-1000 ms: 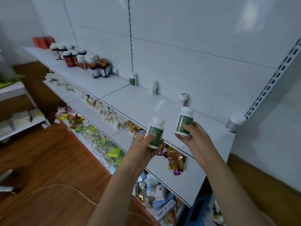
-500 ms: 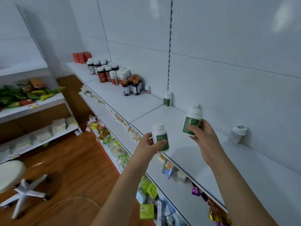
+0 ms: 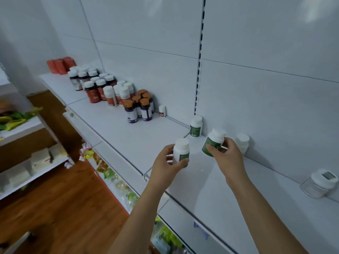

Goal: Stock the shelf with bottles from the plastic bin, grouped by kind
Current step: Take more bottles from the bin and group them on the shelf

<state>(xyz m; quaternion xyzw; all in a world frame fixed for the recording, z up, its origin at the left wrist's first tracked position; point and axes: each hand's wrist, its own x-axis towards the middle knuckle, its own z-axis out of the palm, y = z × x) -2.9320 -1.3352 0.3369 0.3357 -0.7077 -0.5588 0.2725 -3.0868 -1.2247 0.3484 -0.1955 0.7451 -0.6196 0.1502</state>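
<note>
Head view: both hands up over the top shelf [image 3: 128,136], center frame. Left hand [image 3: 167,166] grips a white bottle w/ green label [image 3: 181,153], upright, fingers curled round its lower body. Right hand [image 3: 226,155] grips a second green-label bottle [image 3: 212,141], tilted, cap toward upper right. A third green-label bottle [image 3: 196,126] stands on the shelf against the back panel, just left of the right-hand bottle. A white bottle [image 3: 242,143] sits just behind the right hand; label can't tell. Upper left: cluster of red-label bottles [image 3: 95,88], then orange-cap bottles [image 3: 141,107], a small white bottle [image 3: 162,110] beside them. Clear jar w/ white lid [image 3: 319,182] at right edge. Lower shelves w/ packets [image 3: 102,167] lower left.
</note>
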